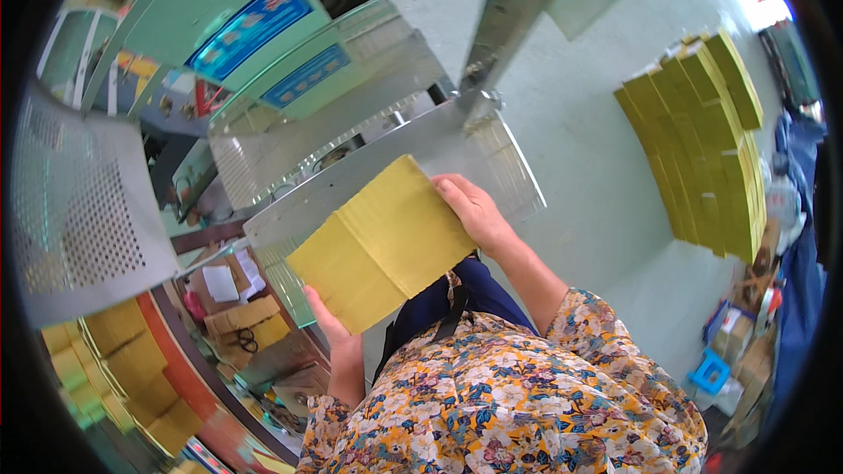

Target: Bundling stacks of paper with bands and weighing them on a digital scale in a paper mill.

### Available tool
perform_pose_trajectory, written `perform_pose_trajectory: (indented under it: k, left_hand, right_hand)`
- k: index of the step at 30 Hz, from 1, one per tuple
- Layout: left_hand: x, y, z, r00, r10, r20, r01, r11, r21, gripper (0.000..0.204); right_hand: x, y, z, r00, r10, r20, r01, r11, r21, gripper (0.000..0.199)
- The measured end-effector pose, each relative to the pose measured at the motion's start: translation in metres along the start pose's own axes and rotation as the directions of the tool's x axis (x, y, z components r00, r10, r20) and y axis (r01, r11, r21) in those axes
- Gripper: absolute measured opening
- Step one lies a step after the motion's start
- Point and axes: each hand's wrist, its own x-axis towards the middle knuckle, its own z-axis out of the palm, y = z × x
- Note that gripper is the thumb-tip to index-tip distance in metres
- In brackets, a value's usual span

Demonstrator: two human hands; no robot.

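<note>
A yellow rectangular piece of paper [384, 241] lies tilted between my two hands, with a crease across its middle. Whether it is one sheet or a thin stack I cannot tell. My right hand [474, 212] grips its right edge, thumb on top. At the lower left edge, my left hand [332, 320] holds it with the thumb showing and the other fingers hidden underneath. Beneath and beyond the paper is the grey metal table [303, 200] of a pale green machine [224, 31], with a clear guard [386, 44] in front.
A tall pile of yellow bundles [698, 145] stands on the floor at the right. To the left are a perforated metal panel [92, 211] and a shelf with scissors [248, 340] and papers. Cardboard boxes [132, 360] sit lower left; a blue stool [709, 371] is lower right.
</note>
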Motion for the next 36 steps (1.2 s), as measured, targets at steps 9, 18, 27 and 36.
perform_pose_trajectory:
  k: [9, 18, 27, 36]
  left_hand:
    - [0.017, 0.017, -0.02, 0.999, 0.031, -0.022, -0.026, 0.978, 0.208, 0.058]
    - [0.033, 0.056, -0.028, 0.994, -0.088, 0.069, 0.053, 0.915, 0.401, 0.062]
    - [0.03, 0.05, -0.017, 0.997, -0.08, -0.021, 0.081, 0.881, 0.467, 0.061]
    - [0.034, 0.054, -0.028, 1.0, -0.006, -0.018, 0.015, 0.837, 0.546, 0.061]
  right_hand:
    - [-0.015, 0.047, 0.032, 0.974, -0.136, -0.179, 0.127, 0.99, -0.062, 0.041]
    - [-0.068, 0.041, 0.066, 0.924, -0.21, -0.318, 0.185, 0.977, -0.11, 0.053]
    - [-0.073, 0.043, 0.064, 0.893, -0.199, -0.404, 0.186, 0.98, -0.071, 0.045]
    - [-0.074, 0.044, 0.061, 0.89, -0.203, -0.409, 0.206, 0.978, -0.037, 0.045]
